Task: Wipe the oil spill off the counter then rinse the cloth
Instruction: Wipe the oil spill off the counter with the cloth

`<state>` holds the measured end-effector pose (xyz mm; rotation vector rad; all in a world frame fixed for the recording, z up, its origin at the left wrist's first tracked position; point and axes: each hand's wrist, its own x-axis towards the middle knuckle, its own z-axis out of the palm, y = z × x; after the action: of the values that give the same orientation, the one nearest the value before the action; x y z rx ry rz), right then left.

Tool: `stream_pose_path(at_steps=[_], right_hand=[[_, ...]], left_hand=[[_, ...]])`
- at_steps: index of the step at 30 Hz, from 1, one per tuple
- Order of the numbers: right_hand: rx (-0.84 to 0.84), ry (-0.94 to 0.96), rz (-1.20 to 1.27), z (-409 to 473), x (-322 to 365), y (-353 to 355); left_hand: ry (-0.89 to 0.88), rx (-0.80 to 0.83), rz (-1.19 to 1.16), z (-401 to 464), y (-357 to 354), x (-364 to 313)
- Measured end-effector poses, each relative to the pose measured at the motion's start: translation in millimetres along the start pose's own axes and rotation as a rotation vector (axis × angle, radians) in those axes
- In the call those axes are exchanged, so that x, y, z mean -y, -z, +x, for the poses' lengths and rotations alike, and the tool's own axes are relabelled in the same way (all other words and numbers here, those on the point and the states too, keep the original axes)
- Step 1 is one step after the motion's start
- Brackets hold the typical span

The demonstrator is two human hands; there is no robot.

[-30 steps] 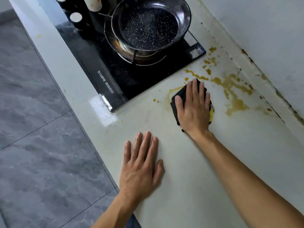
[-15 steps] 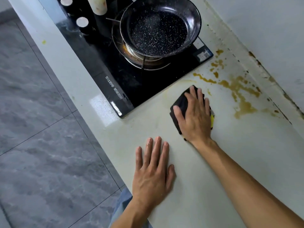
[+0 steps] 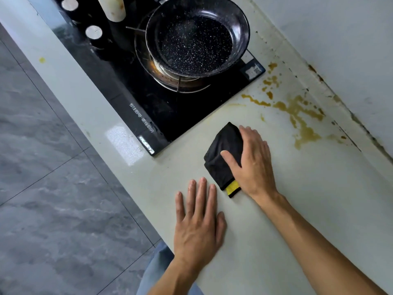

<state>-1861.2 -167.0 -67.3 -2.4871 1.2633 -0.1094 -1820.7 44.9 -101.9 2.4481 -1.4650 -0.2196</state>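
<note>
We see a pale table (image 3: 287, 220) beside a black hob (image 3: 148, 99), with most of the wiping, in our judgement, not yet done. The oil (image 3: 302, 120) lies in brown streaks and blots near the wall (image 3: 340, 39), well apart from the cloth (image 3: 223, 154), which sits on the table just beside the hob's near corner. The patch of table around the cloth looks free of brown marks, so we take that part as wiped. Small drops also show by the hob's far corner, and 1 yellow spot (image 3: 42, 59) sits on the table's front edge far to the left. The rinse cannot begin until those marks are gone, and we see no sink or tap in this view.

A speckled pan (image 3: 195, 37) stands on the burner, with 2 knobs (image 3: 93, 31) and a pale handle (image 3: 112, 7) to its left. Grey floor (image 3: 53, 188) fills the left side.

The right hand (image 3: 253, 165) lies on the cloth, its fingers (image 3: 253, 135) bent a little over the far right edge and its thumb stretched across the black top. We read this as a pressing hold more than a clenched one. A yellow corner of the cloth pokes out below the palm.

The left hand (image 3: 197, 220) rests flat on the bare table, fingers (image 3: 201, 194) straight and close together, holding nothing. Its fingertips lie just beside the cloth's near corner, apart from it.
</note>
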Motion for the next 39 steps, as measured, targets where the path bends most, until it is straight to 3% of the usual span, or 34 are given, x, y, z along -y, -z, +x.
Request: stream_pose_path(at_steps=[3, 6, 12, 16, 20, 25, 27, 31, 33, 36, 39], right_hand=[[-0.062, -0.055, -0.058, 8.1, -3.5, 13.9], [0.011, -0.097, -0.076, 14.8, -1.3, 19.9], [0.213, -0.207, 0.110, 36.5, 1.6, 30.8], [0.179, -0.177, 0.257, 31.2, 6.3, 40.6], [0.024, -0.025, 0.453, 25.1, 10.9, 78.1], [-0.177, 0.304, 0.188, 8.4, 25.3, 107.2], [-0.108, 0.312, 0.049, -0.2, 31.9, 92.2], [0.294, 0.288, -0.001, -12.1, 30.3, 49.6], [0.278, 0.376, 0.083, -9.8, 22.6, 41.1], [0.114, 0.509, 0.060, 3.5, 5.6, 29.7], [0.233, 0.593, -0.063, 13.6, -10.3, 16.2]], left_hand=[[0.001, 0.002, -0.006, 0.1, 1.8, -0.1], [0.007, 0.008, -0.011, 0.1, 2.1, -0.4], [0.011, 0.009, -0.018, 0.2, 1.7, -0.8], [0.012, 0.018, -0.019, -0.1, 1.7, -0.7], [0.016, 0.022, -0.032, -0.4, 2.0, -1.0], [0.025, 0.017, -0.038, -0.9, 0.8, -1.1], [0.025, 0.011, -0.040, -0.4, 1.0, -1.5], [0.021, 0.008, -0.028, -1.3, -1.1, -1.6], [0.015, 0.000, -0.025, -1.1, -2.5, -1.5], [0.009, -0.004, -0.008, -0.4, -2.1, -1.6], [0.013, -0.014, -0.002, -1.8, -2.2, -1.3]])
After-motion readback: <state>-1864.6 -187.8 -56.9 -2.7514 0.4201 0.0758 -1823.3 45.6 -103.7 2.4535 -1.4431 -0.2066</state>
